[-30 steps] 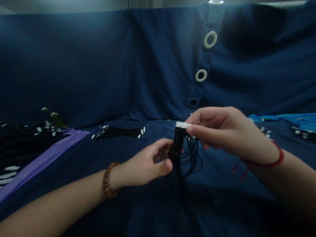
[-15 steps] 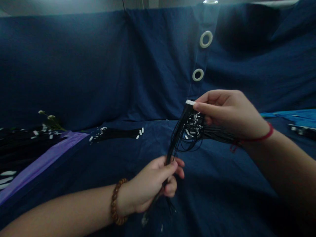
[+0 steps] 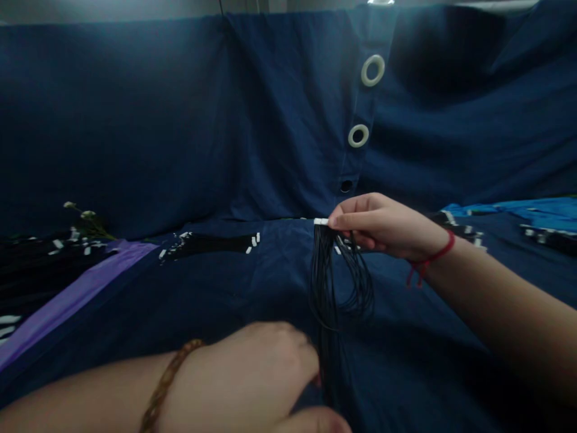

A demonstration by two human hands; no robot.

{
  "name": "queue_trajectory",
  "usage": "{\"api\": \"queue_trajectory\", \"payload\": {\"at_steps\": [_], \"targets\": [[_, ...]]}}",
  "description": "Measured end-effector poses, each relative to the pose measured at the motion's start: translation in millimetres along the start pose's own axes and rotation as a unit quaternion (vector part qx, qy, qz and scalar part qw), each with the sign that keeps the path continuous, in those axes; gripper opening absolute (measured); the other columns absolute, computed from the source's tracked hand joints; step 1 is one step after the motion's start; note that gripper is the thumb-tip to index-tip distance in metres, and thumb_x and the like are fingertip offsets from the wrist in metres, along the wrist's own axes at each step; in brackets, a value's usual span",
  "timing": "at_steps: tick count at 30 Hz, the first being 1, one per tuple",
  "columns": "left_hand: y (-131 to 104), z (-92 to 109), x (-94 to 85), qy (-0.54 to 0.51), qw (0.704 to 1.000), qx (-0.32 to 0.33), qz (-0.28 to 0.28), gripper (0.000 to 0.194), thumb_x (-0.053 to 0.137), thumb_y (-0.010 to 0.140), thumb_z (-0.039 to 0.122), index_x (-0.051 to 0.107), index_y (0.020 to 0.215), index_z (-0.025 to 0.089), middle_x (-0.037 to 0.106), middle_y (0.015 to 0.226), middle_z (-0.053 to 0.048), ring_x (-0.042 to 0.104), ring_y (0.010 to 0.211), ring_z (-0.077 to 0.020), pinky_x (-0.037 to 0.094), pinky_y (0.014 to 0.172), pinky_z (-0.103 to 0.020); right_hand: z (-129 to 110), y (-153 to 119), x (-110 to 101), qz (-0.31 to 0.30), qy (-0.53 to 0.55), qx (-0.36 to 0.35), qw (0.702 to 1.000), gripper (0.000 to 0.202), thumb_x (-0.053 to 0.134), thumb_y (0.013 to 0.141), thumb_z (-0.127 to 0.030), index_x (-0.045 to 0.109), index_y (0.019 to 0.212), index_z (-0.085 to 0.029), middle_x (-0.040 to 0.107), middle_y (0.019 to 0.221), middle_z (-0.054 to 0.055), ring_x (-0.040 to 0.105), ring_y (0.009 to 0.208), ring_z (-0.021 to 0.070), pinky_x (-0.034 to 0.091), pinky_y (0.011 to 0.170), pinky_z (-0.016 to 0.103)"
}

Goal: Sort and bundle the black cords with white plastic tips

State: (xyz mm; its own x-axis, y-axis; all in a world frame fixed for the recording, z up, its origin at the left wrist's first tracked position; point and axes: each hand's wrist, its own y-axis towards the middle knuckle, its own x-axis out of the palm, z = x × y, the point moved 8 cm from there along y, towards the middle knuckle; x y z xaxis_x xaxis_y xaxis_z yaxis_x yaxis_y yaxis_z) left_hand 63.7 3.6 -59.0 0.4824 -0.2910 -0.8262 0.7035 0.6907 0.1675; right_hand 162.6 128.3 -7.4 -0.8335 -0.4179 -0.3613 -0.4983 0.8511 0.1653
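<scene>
My right hand [image 3: 383,225] pinches a white connector [image 3: 321,222] at the top of a bundle of thin black wires [image 3: 329,288]. The wires hang down from it, some bent into loops on the right side. Low in the picture, my left hand [image 3: 252,379] is beside the lower part of the bundle, back turned up, slightly smeared. Its thumb stands apart from the curled fingers. Most of its fingertips are hidden, so whether it grips any wires cannot be seen.
Dark blue cloth [image 3: 202,313] covers the table and hangs behind it. A black wire bundle with white ends [image 3: 216,242] lies left of centre. More wires [image 3: 36,264] lie by a purple strip [image 3: 81,294] at left. Blue material [image 3: 532,213] and further wires are at right.
My right hand has lowered and moved left with the connector. My left hand has come down nearer the camera and turned its back upward. The bundle hangs straighter.
</scene>
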Motion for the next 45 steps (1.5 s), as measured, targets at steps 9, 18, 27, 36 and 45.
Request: {"api": "queue_trajectory", "payload": {"at_steps": [9,18,27,36,45], "targets": [[2,15,-5.6,0.417,0.900,0.076,0.101,0.029,0.055,0.076,0.044,0.055,0.080,0.015,0.056,0.082,-0.007,0.046,0.074,-0.0237,0.035,0.062,-0.036,16,1,39,-0.056,0.006,0.028,0.998,0.019,0.058,0.074,-0.028,0.049,0.064,-0.014,0.043,0.039,-0.006,0.036,0.031,0.0040,0.022,0.028,0.011],[-8,37,-12.1,0.351,0.898,0.219,0.146,0.007,0.048,0.080,0.012,0.055,0.078,0.014,0.060,0.078,-0.003,0.051,0.077,-0.0172,0.038,0.078,-0.036,19,7,41,-0.085,-0.005,0.003,0.996,0.013,0.061,0.070,-0.022,0.052,0.067,-0.012,0.045,0.046,-0.007,0.034,0.032,0.0010,0.021,0.030,0.011],[2,11,-74.5,0.236,0.945,0.129,0.184,0.012,0.055,0.080,0.025,0.052,0.085,0.014,0.056,0.081,-0.003,0.051,0.076,-0.0141,0.041,0.071,-0.027,21,-7,72,-0.201,-0.038,0.006,0.979,0.011,0.062,0.068,-0.020,0.057,0.068,-0.011,0.049,0.050,-0.005,0.037,0.035,0.0018,0.024,0.032,0.012],[14,-9,-46.2,0.437,0.883,0.146,0.091,0.041,0.042,0.082,0.049,0.053,0.097,0.011,0.055,0.093,-0.010,0.052,0.082,-0.0221,0.043,0.068,-0.033,23,-3,73,-0.206,-0.020,0.026,0.978,0.013,0.060,0.069,-0.022,0.052,0.064,-0.013,0.043,0.044,-0.008,0.032,0.031,0.0017,0.020,0.030,0.013],[21,-25,-50.7,0.231,0.970,0.080,0.003,0.043,0.029,0.090,0.041,0.056,0.072,0.013,0.054,0.069,-0.002,0.048,0.060,-0.0115,0.035,0.055,-0.023,19,-15,87,-0.243,-0.009,0.027,0.970,0.014,0.063,0.067,-0.022,0.054,0.067,-0.011,0.044,0.046,-0.007,0.034,0.035,0.0019,0.022,0.032,0.013]]}}
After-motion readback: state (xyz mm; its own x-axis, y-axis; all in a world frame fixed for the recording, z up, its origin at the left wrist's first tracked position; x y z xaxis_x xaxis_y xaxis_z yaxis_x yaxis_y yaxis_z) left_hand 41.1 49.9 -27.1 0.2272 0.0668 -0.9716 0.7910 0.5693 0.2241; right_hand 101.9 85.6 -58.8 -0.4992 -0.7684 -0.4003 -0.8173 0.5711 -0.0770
